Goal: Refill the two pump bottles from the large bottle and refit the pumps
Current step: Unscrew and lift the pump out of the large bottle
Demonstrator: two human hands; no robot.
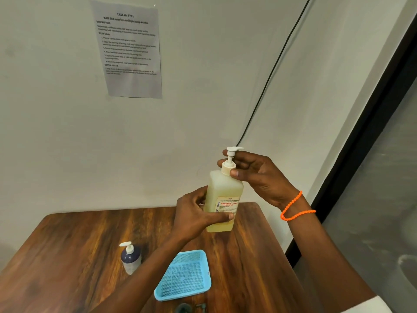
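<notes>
**Inspector A:** Near to far, what is recorded?

**Inspector B:** A basket (183, 276) is noted by the table's (67, 245) near edge, a small pump bottle (130, 259) to its left. Beyond, the large bottle (224, 199) is held upright above the table's far right corner.

**A:** And the hands?

**B:** The body is gripped by the left hand (196, 213); the pump (230, 162) collar is pinched by the right hand (252, 172), directly above. The axis is judged vertical, so unscrewing falls to the right hand.
</notes>
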